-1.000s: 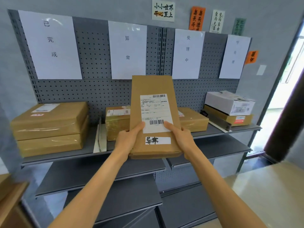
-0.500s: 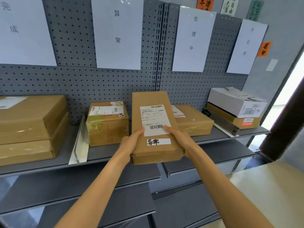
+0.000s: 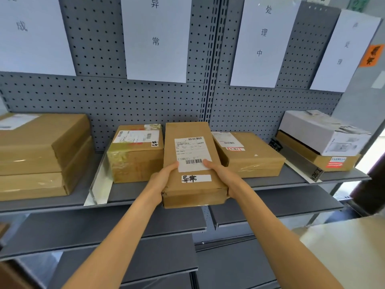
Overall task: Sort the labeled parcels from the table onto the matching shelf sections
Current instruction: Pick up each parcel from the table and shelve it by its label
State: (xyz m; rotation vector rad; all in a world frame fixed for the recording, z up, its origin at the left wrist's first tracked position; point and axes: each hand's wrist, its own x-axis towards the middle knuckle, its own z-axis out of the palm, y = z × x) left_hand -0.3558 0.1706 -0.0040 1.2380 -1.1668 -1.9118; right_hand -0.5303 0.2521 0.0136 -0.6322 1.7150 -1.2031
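Brown labelled parcel (image 3: 191, 163) gripped by left hand (image 3: 161, 180) and right hand (image 3: 224, 177), over top shelf (image 3: 129, 195), beside taped box (image 3: 135, 153).

left hand (image 3: 161, 181) + right hand (image 3: 224, 178) grip parcel (image 3: 191, 163) (labelled 异常) | over top shelf (image 3: 129, 195)

Ahead of you the grey pegboard back panel (image 3: 133, 101) fills the wall behind the shelving. To your upper right, an orange note (image 3: 373, 55) with dark handwriting sticks on the grey wall (image 3: 358, 101), and a green paper (image 3: 362, 3) is cut off at the top. A pale floor (image 3: 343, 247) shows lower right.
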